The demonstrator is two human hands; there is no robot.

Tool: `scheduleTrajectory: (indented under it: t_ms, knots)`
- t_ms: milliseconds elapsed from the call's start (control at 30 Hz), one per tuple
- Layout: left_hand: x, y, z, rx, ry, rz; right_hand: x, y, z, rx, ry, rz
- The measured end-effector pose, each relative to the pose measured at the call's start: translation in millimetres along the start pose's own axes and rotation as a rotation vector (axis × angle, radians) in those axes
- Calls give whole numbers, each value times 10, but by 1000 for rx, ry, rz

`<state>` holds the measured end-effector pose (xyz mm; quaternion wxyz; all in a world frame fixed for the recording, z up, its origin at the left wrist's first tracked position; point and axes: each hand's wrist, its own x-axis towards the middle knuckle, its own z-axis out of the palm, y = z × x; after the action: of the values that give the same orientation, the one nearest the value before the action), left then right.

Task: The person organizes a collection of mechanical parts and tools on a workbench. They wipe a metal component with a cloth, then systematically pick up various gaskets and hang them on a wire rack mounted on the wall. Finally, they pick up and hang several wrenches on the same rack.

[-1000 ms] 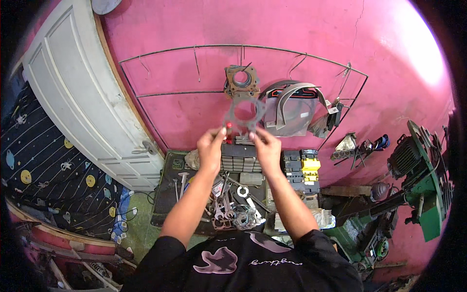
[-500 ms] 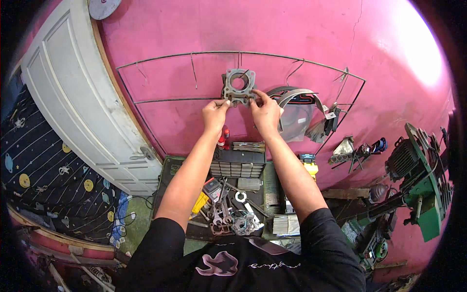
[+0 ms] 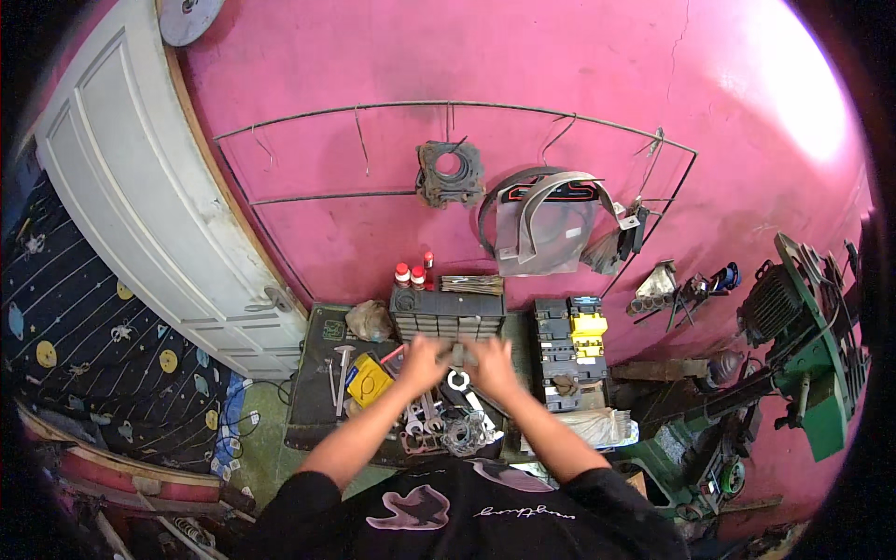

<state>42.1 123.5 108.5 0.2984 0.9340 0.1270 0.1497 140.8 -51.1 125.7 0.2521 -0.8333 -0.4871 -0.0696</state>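
Observation:
My left hand [image 3: 425, 364] and my right hand [image 3: 492, 367] are close together above the bench, in front of the small drawer cabinet [image 3: 448, 308]. Motion smears the fingers of both; a small greyish shape shows between them, too blurred to name. Just below the hands is a white ring-shaped tool [image 3: 457, 380]. Nearer me are open-end wrenches [image 3: 422, 417] and a silver metal engine part [image 3: 463, 431]. On the wall rack hang dark grey engine cylinder plates [image 3: 451, 175], with a large round hole through them, well above my hands.
Red-capped bottles [image 3: 409, 276] stand on the cabinet. A hammer [image 3: 343, 375] and yellow case [image 3: 370, 379] lie left. Black-and-yellow toolboxes [image 3: 571, 350] stand right. Belts [image 3: 551, 215] hang from the wire rack [image 3: 317, 108]. Green machinery [image 3: 810, 355] stands far right, a white door [image 3: 159, 224] left.
Both hands have come down from the wall rack to above the bench. The light grey plate they gripped no longer shows in front of the hanging stack; where it went I cannot tell.

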Motion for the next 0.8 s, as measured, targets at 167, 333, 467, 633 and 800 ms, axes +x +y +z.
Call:
scheduleTrajectory:
  t_ms: [167,333,467,633,800]
  knots:
    - [-1355,-340,942,253,-488,204,-1382,180,765,-319,-644,-157]
    - [-1734,-392,1180,454,-420,406,-1968,336,1121,-447,-639,-219]
    - [-1833,-506,1370,518,-254,489,-1966,290,1050,-378,-696,-266]
    - [-1852,-406,1268,425,-273,431,-1949,176,947,-285,-522,-258]
    - [-1774,-348,1139,216,-94,296,-1797,153,857,-238,-353,-238]
